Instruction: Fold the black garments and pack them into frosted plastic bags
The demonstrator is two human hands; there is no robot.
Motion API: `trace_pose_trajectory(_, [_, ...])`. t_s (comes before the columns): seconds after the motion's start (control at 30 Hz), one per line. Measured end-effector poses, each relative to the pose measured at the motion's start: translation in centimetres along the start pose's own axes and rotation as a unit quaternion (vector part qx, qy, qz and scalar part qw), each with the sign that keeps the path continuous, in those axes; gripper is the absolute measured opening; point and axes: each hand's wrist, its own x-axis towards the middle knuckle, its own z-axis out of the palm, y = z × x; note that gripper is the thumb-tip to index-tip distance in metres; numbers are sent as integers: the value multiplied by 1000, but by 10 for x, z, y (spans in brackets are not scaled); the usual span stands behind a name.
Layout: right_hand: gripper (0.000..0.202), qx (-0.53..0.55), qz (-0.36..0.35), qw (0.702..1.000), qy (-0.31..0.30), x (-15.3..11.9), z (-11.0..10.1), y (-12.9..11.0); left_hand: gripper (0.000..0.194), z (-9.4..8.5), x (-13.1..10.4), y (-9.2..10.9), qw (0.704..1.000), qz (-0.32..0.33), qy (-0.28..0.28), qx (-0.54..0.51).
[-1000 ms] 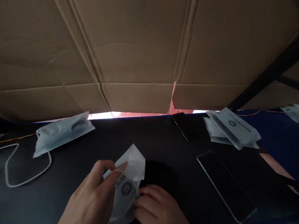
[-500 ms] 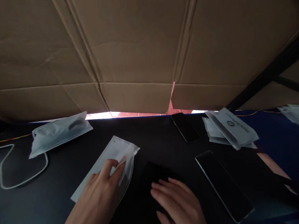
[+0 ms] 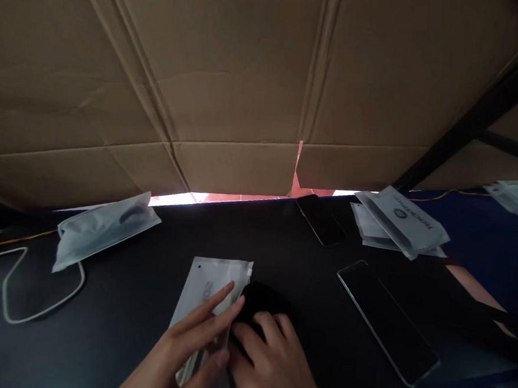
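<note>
A white plastic pouch (image 3: 210,285) lies flat on the black table (image 3: 145,304) in front of me. My left hand (image 3: 186,345) rests on the pouch's right edge, fingers stretched forward and thumb at its lower part. My right hand (image 3: 269,363) lies beside it, fingertips on a flat black object (image 3: 263,300) that touches the pouch's right side. Whether that object sits partly inside the pouch cannot be told in the dim light.
A phone (image 3: 385,321) lies screen-up at right, a smaller one (image 3: 321,219) further back. White pouches (image 3: 399,224) are stacked at back right; another pouch (image 3: 103,227) and a white cable (image 3: 34,296) lie at left. A big cardboard sheet (image 3: 249,81) leans over the table's far edge.
The pouch was held crumpled in both hands, then laid flat and turned more upright. My right hand has pulled back from the black object's far end to beside my left hand.
</note>
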Motion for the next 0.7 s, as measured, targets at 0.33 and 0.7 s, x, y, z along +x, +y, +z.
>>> trace_pose_trajectory(0.33, [21,146,-122,976,-104,-13,19,12,63,17,-15,-28,982,81,-56,161])
trace_pose_trajectory(0.7, [31,159,-3,980,-121,4,-2,-2,78,16,0,-17,982,83,-112,130])
